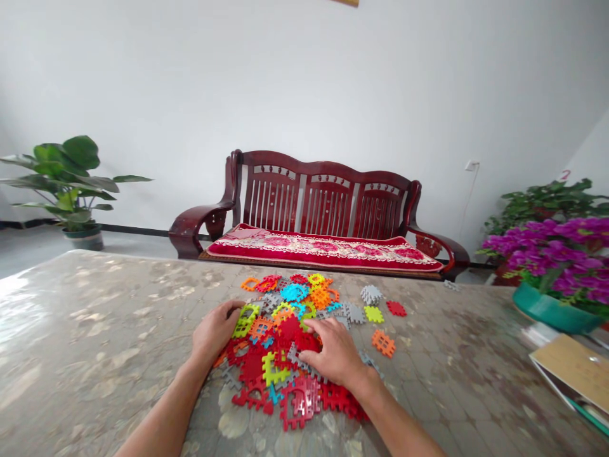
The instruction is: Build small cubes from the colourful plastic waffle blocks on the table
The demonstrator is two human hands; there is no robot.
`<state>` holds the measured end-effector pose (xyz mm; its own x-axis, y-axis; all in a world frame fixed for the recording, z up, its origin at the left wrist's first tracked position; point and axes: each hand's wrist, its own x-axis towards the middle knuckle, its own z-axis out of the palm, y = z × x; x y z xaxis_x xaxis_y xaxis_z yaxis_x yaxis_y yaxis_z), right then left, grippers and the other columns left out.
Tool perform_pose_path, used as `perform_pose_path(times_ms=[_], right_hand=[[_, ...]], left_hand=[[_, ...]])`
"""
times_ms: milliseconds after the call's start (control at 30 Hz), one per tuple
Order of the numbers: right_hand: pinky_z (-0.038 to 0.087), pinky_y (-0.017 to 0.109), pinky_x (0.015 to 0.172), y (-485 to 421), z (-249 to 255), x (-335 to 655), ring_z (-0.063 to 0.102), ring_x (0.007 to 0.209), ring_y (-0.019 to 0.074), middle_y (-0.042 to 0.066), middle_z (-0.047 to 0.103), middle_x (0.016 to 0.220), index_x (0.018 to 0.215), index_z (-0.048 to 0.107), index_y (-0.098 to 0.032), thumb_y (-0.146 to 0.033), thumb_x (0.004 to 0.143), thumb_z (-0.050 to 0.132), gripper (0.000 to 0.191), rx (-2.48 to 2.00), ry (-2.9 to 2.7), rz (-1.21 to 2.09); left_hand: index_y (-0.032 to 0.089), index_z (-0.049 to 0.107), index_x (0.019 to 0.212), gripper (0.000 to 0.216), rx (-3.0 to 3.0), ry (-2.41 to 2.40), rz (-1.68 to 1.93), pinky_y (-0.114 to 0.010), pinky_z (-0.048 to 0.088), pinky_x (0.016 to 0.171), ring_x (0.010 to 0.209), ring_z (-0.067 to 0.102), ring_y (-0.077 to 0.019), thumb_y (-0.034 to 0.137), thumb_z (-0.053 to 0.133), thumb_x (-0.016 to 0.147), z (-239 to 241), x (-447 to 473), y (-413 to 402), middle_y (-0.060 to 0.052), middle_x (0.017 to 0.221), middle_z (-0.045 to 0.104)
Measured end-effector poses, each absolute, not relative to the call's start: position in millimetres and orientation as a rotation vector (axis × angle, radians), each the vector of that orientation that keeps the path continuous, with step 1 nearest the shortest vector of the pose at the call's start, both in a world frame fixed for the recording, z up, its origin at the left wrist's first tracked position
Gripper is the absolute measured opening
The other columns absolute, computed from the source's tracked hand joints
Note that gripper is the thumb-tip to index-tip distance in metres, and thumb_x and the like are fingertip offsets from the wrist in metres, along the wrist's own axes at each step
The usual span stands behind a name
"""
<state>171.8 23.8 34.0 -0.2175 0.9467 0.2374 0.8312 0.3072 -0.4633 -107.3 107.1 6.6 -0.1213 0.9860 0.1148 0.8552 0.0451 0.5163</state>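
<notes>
A heap of interlocking plastic building tiles [252, 365] in red, grey, orange, blue and lime green lies on the table. At its left edge, my left hand [214, 330] is closed on a lime-green window tile [246, 321], fingertips along its upper left side. My right hand [335, 352] reaches over the right of the heap, thumb and fingers apart. Its fingertips are close to another lime-green tile [309, 312]; whether they touch it I cannot tell. Red tiles [301, 401] lie at the near side, and a blue tile [294, 292] sits towards the back.
Right of the heap lie a grey tile stack [371, 294], a loose orange tile [383, 343] and a red tile [396, 308]. Purple flowers in a teal pot [547, 308] and a brown notebook [575, 368] occupy the table's right side. A wooden bench [328, 203] stands behind.
</notes>
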Motion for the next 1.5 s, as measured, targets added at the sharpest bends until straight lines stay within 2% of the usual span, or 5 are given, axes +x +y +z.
perform_pose_path(times_ms=[333,533,767,1133,1500], right_hand=[[0.045,0.036,0.093,39,36,190,0.057,0.105,0.0221,0.004,0.063,0.115,0.123,0.06,-0.027,-0.032,0.067,0.075,0.058,-1.41,-1.845,0.427],[0.045,0.038,0.094,65,35,285,0.057,0.104,0.024,0.009,0.06,0.114,0.122,0.058,-0.018,-0.032,0.067,0.064,0.057,-1.671,-1.394,0.109],[0.045,0.037,0.096,65,2,383,0.058,0.108,0.0257,0.011,0.061,0.117,0.127,0.054,-0.019,-0.028,0.064,0.058,0.064,-1.974,-1.139,-0.054],[0.039,0.037,0.105,79,-37,406,0.052,0.123,0.0241,0.014,0.054,0.135,0.135,0.046,-0.014,-0.025,0.069,0.051,0.067,-1.904,-1.187,-0.036],[0.044,0.046,0.09,65,-8,373,0.058,0.11,0.0366,0.021,0.062,0.12,0.138,0.044,-0.01,-0.057,0.077,0.055,0.077,-2.396,-1.23,-0.221]], left_hand=[[0.032,0.07,0.107,0.035,1.858,2.043,0.718,-0.024,0.047,0.072,0.097,0.067,-0.0208,0.039,0.043,0.086,6,-108,108,0.002,0.108,0.074],[0.031,0.07,0.107,0.036,1.862,2.046,0.694,-0.025,0.048,0.072,0.098,0.067,-0.0223,0.04,0.042,0.086,7,-108,108,0.0,0.109,0.074],[0.031,0.069,0.109,0.037,1.888,2.039,0.705,-0.025,0.048,0.075,0.097,0.068,-0.0222,0.041,0.042,0.086,4,-110,110,0.0,0.11,0.074],[0.032,0.07,0.108,0.037,1.889,2.023,0.727,-0.024,0.049,0.078,0.095,0.068,-0.0211,0.043,0.043,0.084,-4,-115,115,0.001,0.107,0.074],[0.032,0.07,0.109,0.038,1.878,2.02,0.727,-0.025,0.049,0.078,0.093,0.068,-0.0214,0.044,0.043,0.085,-4,-114,114,0.001,0.105,0.075]])
